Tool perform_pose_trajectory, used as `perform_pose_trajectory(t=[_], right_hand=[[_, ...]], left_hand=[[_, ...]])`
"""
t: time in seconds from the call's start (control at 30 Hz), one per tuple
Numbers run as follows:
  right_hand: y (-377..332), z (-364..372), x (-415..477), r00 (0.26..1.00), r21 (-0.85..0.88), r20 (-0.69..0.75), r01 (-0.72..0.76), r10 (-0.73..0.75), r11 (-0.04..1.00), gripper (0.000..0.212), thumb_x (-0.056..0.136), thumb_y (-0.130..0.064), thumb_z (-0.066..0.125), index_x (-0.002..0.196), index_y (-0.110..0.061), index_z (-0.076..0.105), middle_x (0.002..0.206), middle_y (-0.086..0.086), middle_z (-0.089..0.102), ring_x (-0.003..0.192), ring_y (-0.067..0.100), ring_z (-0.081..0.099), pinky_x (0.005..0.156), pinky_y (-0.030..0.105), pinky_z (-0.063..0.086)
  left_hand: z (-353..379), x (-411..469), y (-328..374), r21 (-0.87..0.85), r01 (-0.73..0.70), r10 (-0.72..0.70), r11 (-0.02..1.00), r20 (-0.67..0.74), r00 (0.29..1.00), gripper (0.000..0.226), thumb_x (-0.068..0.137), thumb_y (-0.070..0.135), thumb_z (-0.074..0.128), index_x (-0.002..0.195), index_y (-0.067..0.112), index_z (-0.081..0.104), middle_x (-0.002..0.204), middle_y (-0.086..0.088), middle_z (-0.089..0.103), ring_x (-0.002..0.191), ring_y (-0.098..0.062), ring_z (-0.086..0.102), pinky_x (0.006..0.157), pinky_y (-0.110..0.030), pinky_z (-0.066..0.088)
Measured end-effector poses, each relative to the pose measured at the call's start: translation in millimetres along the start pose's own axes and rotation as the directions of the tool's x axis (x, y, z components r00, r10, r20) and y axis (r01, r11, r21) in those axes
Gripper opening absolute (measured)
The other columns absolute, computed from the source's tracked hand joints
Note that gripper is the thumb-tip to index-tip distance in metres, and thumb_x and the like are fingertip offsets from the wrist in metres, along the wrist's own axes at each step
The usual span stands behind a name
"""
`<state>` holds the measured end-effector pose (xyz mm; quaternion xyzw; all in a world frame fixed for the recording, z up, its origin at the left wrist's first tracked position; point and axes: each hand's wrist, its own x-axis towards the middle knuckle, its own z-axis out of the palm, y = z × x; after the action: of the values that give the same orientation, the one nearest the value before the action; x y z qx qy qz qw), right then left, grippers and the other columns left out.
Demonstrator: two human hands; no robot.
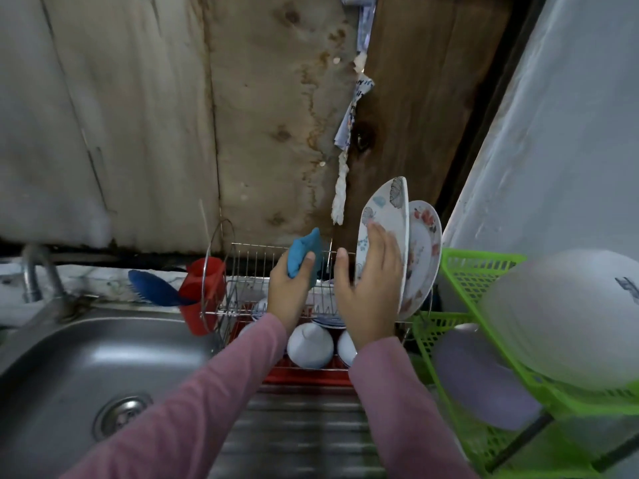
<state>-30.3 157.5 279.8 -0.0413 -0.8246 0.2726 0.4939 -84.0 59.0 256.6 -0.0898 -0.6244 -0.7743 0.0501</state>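
Note:
My left hand (288, 293) grips a blue cloth (304, 252) above the wire dish rack (249, 267). My right hand (371, 288) lies with straight fingers against the face of a white plate with shell prints (387, 209), which stands on edge at the rack's right end. Right behind it stands a second plate with red flowers (423, 250). Upturned white bowls (310, 344) sit in the rack under my wrists. Both arms wear pink sleeves.
A steel sink (69, 368) with a drain and a tap (34, 271) lies at the left. A red cup (202, 292) holding a blue brush (152, 288) hangs on the rack's left side. A green plastic basket (473, 267) with a large white bowl (567, 316) and a purple lid (480, 378) stands at the right.

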Motion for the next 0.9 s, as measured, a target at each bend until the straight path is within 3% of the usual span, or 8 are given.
perform_pose_trajectory(t=[0.17, 0.3, 0.4, 0.47, 0.57, 0.7, 0.8, 0.9], right_hand=[[-24, 22, -43, 0.967, 0.173, 0.230, -0.150, 0.109, 0.973, 0.063, 0.097, -0.050, 0.040, 0.152, -0.019, 0.034, 0.154, 0.003, 0.040, 0.145, 0.020, 0.033, 0.115, 0.045, 0.036], [-57, 44, -82, 0.928, 0.207, 0.342, -0.227, 0.147, 0.952, 0.057, 0.101, -0.045, 0.044, 0.151, -0.020, 0.034, 0.154, 0.001, 0.039, 0.143, 0.012, 0.033, 0.116, 0.036, 0.034], [-86, 62, -115, 0.891, 0.262, 0.409, -0.322, 0.198, 0.910, 0.049, 0.104, -0.034, 0.046, 0.149, -0.018, 0.038, 0.150, -0.004, 0.042, 0.133, -0.002, 0.033, 0.110, 0.013, 0.025], [-108, 74, -140, 0.869, 0.298, 0.443, -0.372, 0.218, 0.879, 0.049, 0.103, -0.037, 0.044, 0.148, -0.019, 0.040, 0.146, -0.008, 0.044, 0.130, -0.006, 0.037, 0.108, 0.012, 0.026], [-151, 90, -182, 0.803, 0.349, 0.548, -0.473, 0.234, 0.809, 0.047, 0.103, -0.037, 0.046, 0.147, -0.021, 0.042, 0.141, -0.014, 0.045, 0.124, -0.015, 0.040, 0.105, 0.010, 0.029], [-219, 114, -251, 0.726, 0.295, 0.632, -0.548, 0.271, 0.783, 0.043, 0.101, -0.040, 0.052, 0.142, -0.028, 0.044, 0.140, -0.009, 0.049, 0.128, 0.006, 0.045, 0.106, 0.023, 0.034], [-269, 133, -290, 0.627, 0.308, 0.744, -0.627, 0.230, 0.715, 0.039, 0.102, -0.029, 0.051, 0.140, -0.026, 0.045, 0.136, -0.007, 0.050, 0.122, 0.001, 0.049, 0.097, 0.008, 0.034], [-319, 157, -316, 0.561, 0.308, 0.803, -0.679, 0.200, 0.667, 0.037, 0.103, -0.028, 0.050, 0.140, -0.023, 0.045, 0.133, -0.008, 0.051, 0.122, 0.003, 0.049, 0.094, 0.008, 0.035]], left_hand=[[-51, -31, 8, -0.022, 0.001, -0.001, 1.000, -0.017, 1.000, 0.026, 0.098, 0.023, 0.056, 0.124, 0.018, 0.060, 0.111, 0.003, 0.068, 0.103, -0.009, 0.064, 0.081, -0.019, 0.053], [-103, -60, 10, -0.009, 0.021, -0.022, 1.000, -0.036, 0.999, 0.027, 0.098, 0.022, 0.057, 0.124, 0.017, 0.060, 0.112, -0.002, 0.068, 0.099, -0.010, 0.067, 0.084, -0.022, 0.054], [-147, -86, 16, 0.025, 0.028, -0.026, 0.999, -0.073, 0.997, 0.025, 0.099, 0.020, 0.053, 0.122, 0.009, 0.058, 0.094, 0.000, 0.064, 0.060, 0.002, 0.060, 0.054, -0.011, 0.047], [-183, -101, 16, 0.057, 0.051, -0.045, 0.997, -0.111, 0.993, 0.023, 0.100, 0.018, 0.053, 0.116, 0.004, 0.059, 0.085, -0.001, 0.061, 0.051, 0.003, 0.055, 0.041, -0.020, 0.041], [-247, -127, 12, 0.077, 0.095, -0.079, 0.992, -0.187, 0.979, 0.019, 0.097, 0.022, 0.059, 0.113, 0.013, 0.062, 0.093, -0.004, 0.066, 0.069, -0.003, 0.063, 0.057, -0.010, 0.046], [-338, -165, 7, 0.017, 0.170, -0.158, 0.985, -0.294, 0.943, 0.021, 0.095, 0.020, 0.062, 0.115, 0.016, 0.064, 0.101, -0.007, 0.069, 0.076, -0.003, 0.066, 0.065, -0.013, 0.050], [-402, -187, 5, 0.003, 0.187, -0.175, 0.982, -0.348, 0.921, 0.021, 0.093, 0.021, 0.066, 0.114, 0.021, 0.066, 0.106, -0.007, 0.071, 0.093, -0.011, 0.068, 0.081, -0.023, 0.055], [-463, -203, 11, 0.018, 0.207, -0.180, 0.978, -0.418, 0.890, 0.016, 0.092, 0.022, 0.066, 0.108, 0.024, 0.065, 0.104, -0.005, 0.071, 0.093, -0.014, 0.067, 0.080, -0.023, 0.056]])
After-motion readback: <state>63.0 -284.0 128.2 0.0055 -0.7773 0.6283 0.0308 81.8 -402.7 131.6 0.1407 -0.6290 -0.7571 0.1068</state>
